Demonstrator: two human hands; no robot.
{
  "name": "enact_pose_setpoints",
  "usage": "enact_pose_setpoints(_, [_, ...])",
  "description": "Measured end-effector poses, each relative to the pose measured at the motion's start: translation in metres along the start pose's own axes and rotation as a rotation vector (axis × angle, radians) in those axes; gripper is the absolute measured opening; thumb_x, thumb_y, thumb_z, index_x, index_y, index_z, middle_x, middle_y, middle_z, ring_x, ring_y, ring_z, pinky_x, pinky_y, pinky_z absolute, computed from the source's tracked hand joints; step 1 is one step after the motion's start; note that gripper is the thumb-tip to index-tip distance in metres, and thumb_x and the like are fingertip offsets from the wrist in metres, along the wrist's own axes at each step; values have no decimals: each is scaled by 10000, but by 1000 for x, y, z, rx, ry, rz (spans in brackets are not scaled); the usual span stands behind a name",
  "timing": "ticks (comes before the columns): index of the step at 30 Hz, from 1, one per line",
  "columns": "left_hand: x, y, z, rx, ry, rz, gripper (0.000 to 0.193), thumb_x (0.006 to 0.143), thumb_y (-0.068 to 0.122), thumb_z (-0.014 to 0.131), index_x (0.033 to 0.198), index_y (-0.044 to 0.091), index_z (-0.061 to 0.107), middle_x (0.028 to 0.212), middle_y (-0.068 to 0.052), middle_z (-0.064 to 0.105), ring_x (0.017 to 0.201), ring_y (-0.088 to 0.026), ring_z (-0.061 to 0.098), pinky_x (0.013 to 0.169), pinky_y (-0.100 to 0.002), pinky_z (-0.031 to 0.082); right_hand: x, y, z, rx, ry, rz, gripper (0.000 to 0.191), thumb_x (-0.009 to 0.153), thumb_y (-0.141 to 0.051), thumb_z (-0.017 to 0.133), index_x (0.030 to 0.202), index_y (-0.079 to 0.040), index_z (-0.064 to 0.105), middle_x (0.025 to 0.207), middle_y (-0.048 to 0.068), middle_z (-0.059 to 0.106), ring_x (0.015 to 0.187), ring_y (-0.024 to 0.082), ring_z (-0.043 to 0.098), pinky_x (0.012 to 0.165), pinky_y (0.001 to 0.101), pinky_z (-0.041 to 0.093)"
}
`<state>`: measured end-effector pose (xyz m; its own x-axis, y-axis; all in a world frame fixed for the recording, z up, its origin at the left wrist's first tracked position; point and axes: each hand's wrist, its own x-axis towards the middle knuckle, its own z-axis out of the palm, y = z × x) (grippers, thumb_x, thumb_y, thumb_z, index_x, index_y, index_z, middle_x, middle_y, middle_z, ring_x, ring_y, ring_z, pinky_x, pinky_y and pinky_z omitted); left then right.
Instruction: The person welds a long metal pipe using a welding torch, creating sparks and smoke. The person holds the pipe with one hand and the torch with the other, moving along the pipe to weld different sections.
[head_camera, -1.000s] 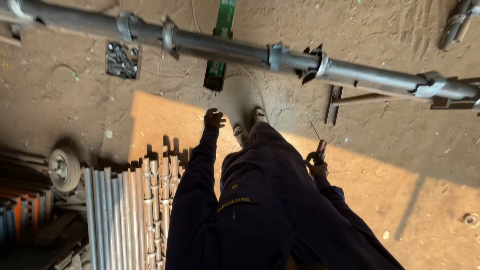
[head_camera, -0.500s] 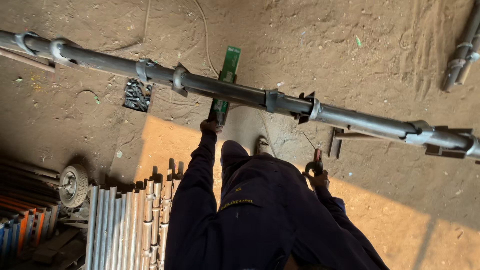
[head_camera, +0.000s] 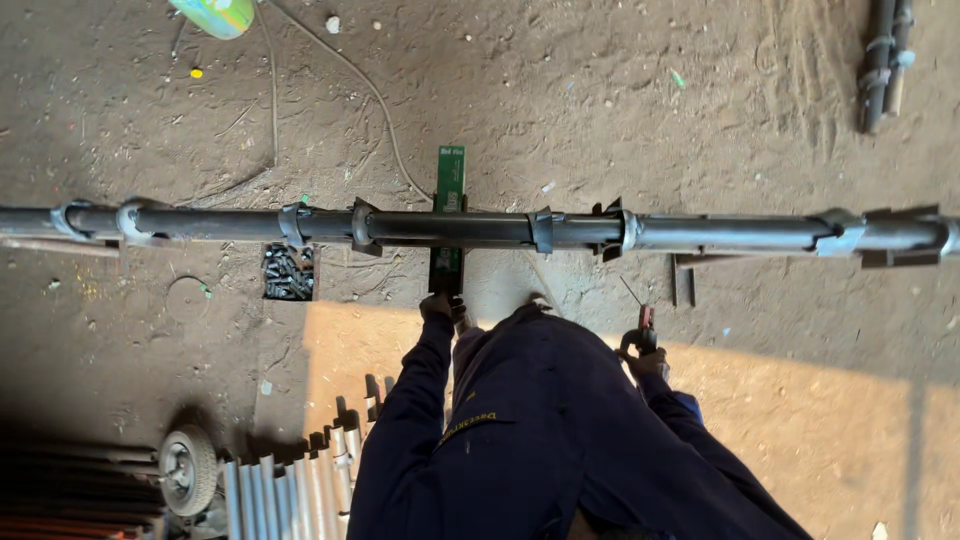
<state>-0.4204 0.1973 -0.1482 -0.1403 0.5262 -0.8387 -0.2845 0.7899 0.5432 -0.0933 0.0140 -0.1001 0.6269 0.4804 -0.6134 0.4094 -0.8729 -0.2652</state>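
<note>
With the left hand (head_camera: 441, 306) closed on the green bar (head_camera: 449, 215) at twelve o'clock, the right hand (head_camera: 645, 352) gripping a welding holder (head_camera: 645, 325) should approach steadily.

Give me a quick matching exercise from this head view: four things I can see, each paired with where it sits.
Things:
1. green bar
2. small wheel
3. tray of dark bolts
4. red-handled tool

Places:
A. bottom left, beside the pale tubes
B. in the right hand
C. on the ground under the long pipe, left of the green bar
D. crossing under the long pipe, left hand at its near end

Pairs: 1-D, 2-A, 3-C, 4-B
</note>
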Motion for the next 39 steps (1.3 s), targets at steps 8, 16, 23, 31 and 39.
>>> enact_pose_setpoints(8, [-2, 10, -24, 101, -355, -118, 264, 978, 287, 667, 1044, 32, 653, 831, -89, 699, 705, -247, 696, 602, -402, 591, -28, -31, 21, 48, 40, 74, 1117, 580, -605, 914, 1389, 13, 458, 1224, 239, 682, 1134, 399, 669, 948, 481, 556])
enact_pose_setpoints(16, [6, 13, -30, 229, -283, -166, 202, 932, 204, 701, 1096, 89, 672, 824, -67, 693, 744, -240, 699, 610, -409, 597, -58, -40, 47, 84, 79, 155, 1156, 575, -628, 900, 1414, 16, 432, 1239, 262, 672, 1149, 425, 661, 950, 492, 555])
enact_pose_setpoints(23, [14, 18, -39, 272, -364, -162, 185, 926, 191, 723, 1033, 51, 666, 814, -95, 686, 735, -280, 693, 602, -430, 591, -80, -39, 79, 144, 123, 272, 1187, 561, -627, 907, 1432, 6, 408, 1268, 286, 634, 1180, 455, 621, 977, 515, 526])
enact_pose_setpoints(31, [22, 13, -44, 153, -444, -221, 190, 936, 231, 747, 969, 78, 640, 789, -66, 645, 715, -272, 673, 586, -426, 533, -112, -29, 107, 246, 201, 273, 1107, 547, -609, 898, 1353, 23, 479, 1205, 259, 689, 1121, 403, 681, 943, 500, 550])
enact_pose_setpoints(39, [16, 13, -42, 220, -370, -150, 176, 930, 224, 736, 980, 81, 647, 797, -77, 658, 700, -277, 678, 544, -433, 547, -131, -10, 110, 222, 239, 350, 1172, 547, -656, 890, 1383, 4, 398, 1183, 279, 692, 1052, 425, 690, 880, 522, 562])
